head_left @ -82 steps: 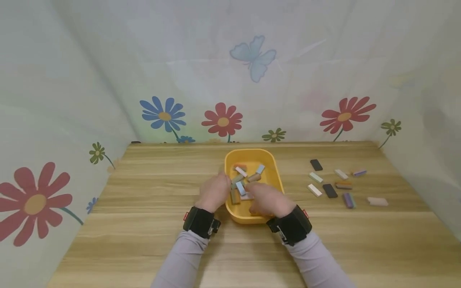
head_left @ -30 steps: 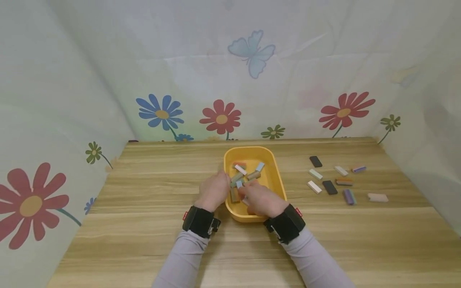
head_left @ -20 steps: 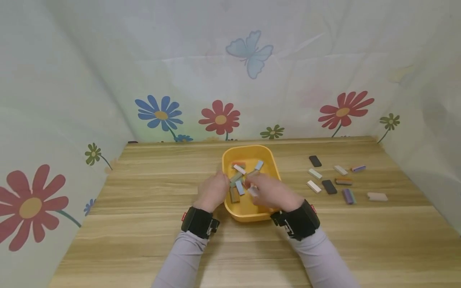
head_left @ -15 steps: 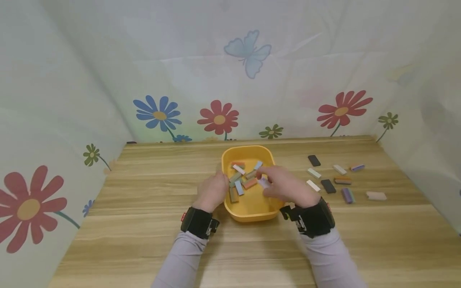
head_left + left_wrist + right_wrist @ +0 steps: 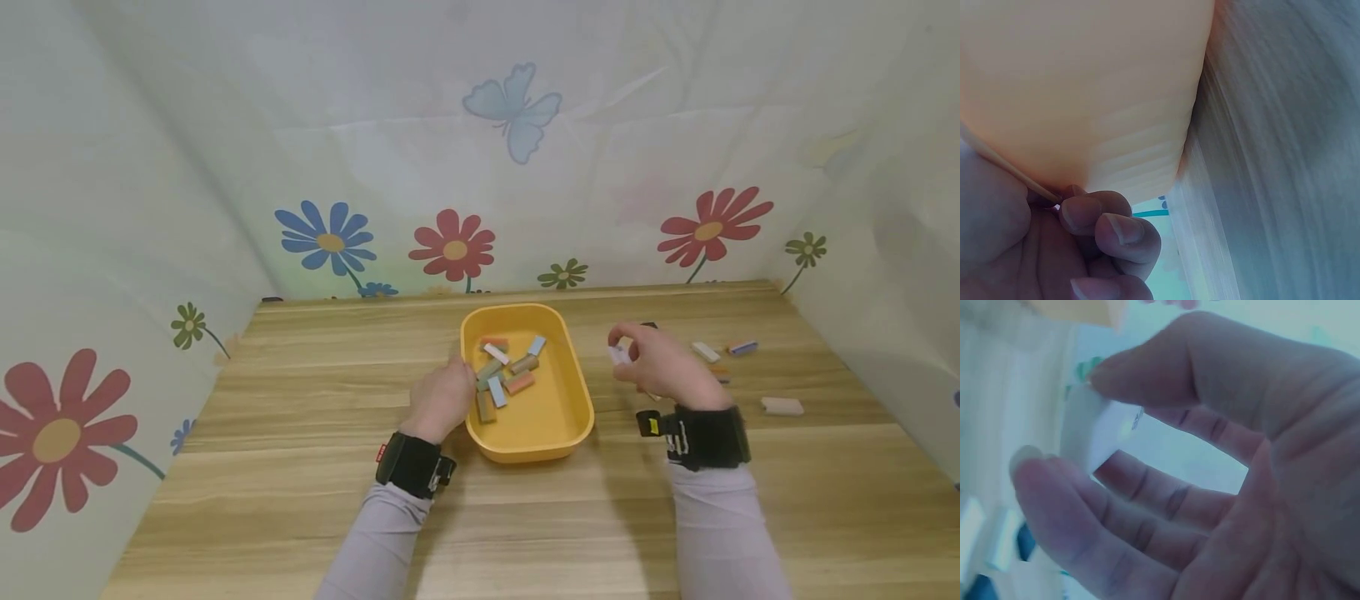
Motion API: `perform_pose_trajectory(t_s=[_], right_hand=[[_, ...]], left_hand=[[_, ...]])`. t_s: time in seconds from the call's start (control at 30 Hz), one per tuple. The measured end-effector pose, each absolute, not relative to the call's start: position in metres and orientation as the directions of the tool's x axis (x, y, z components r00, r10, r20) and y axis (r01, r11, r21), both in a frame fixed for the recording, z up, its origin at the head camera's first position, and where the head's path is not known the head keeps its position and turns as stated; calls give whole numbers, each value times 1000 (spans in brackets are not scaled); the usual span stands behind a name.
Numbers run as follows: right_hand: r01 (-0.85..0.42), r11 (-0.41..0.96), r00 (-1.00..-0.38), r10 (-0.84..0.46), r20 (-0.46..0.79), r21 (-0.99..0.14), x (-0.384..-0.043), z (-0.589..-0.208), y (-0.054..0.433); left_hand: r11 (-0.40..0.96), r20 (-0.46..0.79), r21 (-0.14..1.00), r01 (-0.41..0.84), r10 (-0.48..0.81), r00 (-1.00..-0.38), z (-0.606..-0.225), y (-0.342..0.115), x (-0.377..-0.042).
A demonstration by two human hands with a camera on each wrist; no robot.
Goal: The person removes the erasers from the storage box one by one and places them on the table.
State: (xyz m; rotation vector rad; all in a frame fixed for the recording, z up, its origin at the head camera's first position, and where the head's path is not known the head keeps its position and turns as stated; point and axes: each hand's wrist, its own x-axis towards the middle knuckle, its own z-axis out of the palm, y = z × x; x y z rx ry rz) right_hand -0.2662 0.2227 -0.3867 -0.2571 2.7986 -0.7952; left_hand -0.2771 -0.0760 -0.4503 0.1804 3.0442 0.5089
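My left hand (image 5: 442,400) holds the left side of a yellow plastic bin (image 5: 555,421), its fingers curled at the rim in the left wrist view. Inside the bin several small blocks lie loose, among them an orange one (image 5: 519,382), a light blue one (image 5: 497,392) and a thin white one (image 5: 497,354). To the right of the bin, my right hand (image 5: 667,362) pinches a small white block (image 5: 1085,428) between thumb and fingers, above the table. Small dark print shows on that block in the right wrist view.
Right of the bin, loose blocks lie on the wooden table (image 5: 337,367): a beige one (image 5: 782,407), a whitish one (image 5: 706,352) and an orange-and-purple one (image 5: 742,347). My right hand covers others. A flowered curtain (image 5: 390,150) encloses the table's back and sides.
My right hand has lifted the white block out of the bin and moved right with it, over the loose blocks. My left hand has stayed at the bin's left rim.
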Motion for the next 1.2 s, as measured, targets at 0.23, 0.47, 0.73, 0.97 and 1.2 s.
perform_pose_trajectory(t_s=[0.23, 0.47, 0.73, 0.97, 1.2], right_hand=[[-97, 857, -952, -228, -204, -506, -280, -419, 226], [3, 869, -940, -166, -297, -494, -287, -436, 226], [33, 878, -931, -147, -334, -478, -286, -440, 225], [42, 878, -930, -140, -339, -477, -286, -440, 225], [55, 856, -937, -134, -324, -514, -282, -433, 229]], left_hand=[[943, -38, 317, 99, 117, -992, -450, -76, -277], [942, -40, 321, 97, 116, -992, -449, -76, -277], [942, -47, 319, 100, 121, -992, -450, -75, -277], [944, -61, 318, 90, 115, -991, -449, -75, -276], [942, -68, 327, 77, 105, -992, -449, -74, -277]])
